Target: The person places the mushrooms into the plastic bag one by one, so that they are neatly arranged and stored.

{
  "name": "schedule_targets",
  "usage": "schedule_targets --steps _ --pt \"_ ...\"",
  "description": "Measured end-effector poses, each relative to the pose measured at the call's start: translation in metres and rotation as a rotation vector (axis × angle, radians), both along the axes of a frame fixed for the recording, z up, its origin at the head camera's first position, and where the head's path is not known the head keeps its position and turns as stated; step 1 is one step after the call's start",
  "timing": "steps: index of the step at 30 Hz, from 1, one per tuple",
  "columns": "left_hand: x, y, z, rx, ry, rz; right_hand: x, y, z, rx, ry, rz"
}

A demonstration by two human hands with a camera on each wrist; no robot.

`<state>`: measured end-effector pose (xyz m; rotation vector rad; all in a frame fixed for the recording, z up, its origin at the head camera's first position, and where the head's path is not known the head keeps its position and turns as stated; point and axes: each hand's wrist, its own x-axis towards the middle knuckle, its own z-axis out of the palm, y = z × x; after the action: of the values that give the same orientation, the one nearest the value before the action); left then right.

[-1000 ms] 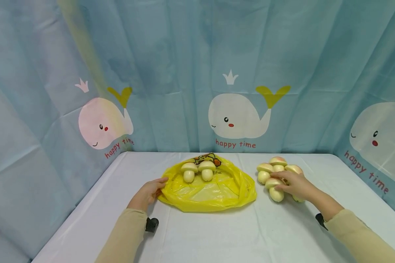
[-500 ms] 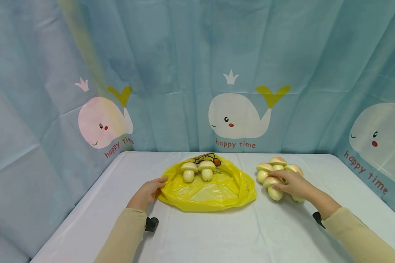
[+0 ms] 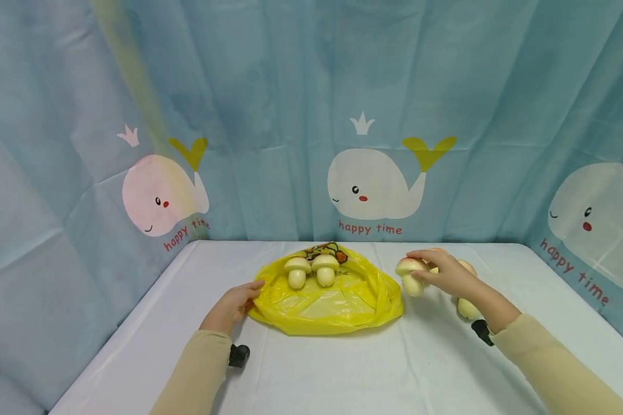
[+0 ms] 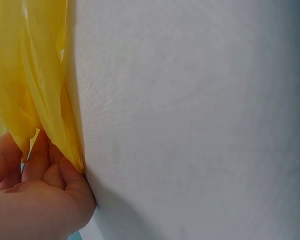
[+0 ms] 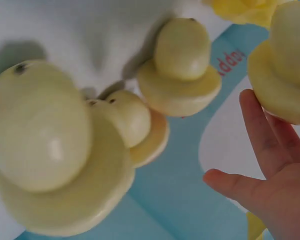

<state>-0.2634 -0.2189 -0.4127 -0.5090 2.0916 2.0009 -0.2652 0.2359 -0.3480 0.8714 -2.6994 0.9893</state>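
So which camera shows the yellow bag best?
The head view, because nearly the whole bag shows. The left wrist view shows only one side, at the left hand; the right wrist view, just a scrap up top.

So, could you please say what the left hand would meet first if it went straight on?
The yellow bag, whose edge the left hand holds; then probably the left mushroom inside, though depth is unclear.

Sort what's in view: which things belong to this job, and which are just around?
In use:
yellow bag
two mushrooms inside it
mushroom in the right grip
other mushrooms nearby

Just there:
whale-print curtain
white tablecloth
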Motion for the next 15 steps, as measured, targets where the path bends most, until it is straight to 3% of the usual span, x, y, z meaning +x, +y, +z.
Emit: schedule_targets --steps 9,15 --pt "0.003 -0.002 0.000 -0.001 0.006 -0.003 -0.010 -0.032 0.010 -0.044 -0.129 -0.039" --pt "0.005 0.001 0.002 0.006 0.026 -0.006 -0.021 -0.052 0.006 -0.081 -0.178 -0.046"
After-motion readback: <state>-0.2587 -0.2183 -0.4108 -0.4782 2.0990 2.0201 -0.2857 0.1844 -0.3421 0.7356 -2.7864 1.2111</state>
